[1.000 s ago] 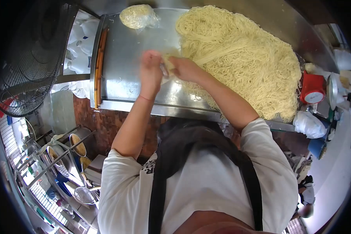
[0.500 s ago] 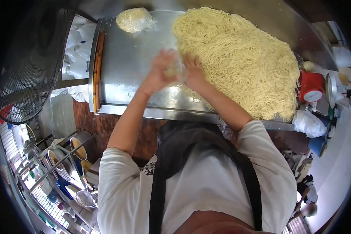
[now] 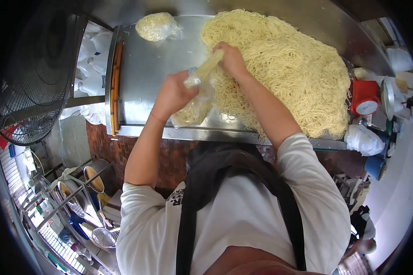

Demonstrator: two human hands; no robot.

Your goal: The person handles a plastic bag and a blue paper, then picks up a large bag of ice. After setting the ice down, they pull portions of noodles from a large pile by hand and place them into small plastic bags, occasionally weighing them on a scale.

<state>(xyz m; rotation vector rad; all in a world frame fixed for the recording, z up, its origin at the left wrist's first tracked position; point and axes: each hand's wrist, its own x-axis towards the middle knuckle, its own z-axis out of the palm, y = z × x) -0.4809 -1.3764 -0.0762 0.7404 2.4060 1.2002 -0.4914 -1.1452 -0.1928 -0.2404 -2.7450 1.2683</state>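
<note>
My left hand is closed round the gathered neck of a clear plastic bag, which hangs low over the metal table with noodles inside. My right hand grips the upper end of a stretched strand of noodles that runs down to the bag's mouth. Close beside the right hand spreads a large heap of pale yellow noodles. A filled, knotted bag of noodles lies at the back left of the table. The fingertips of my left hand are partly hidden by the bag.
The metal table has wooden poles along its left edge. At the right stand a red scale and a white plastic bag. A wire fan guard is at the left. Another person is at the lower right.
My left hand has moved down and left and now grips the bag's neck. My right hand has lifted from the heap's edge, with noodles stretched between it and the bag.
</note>
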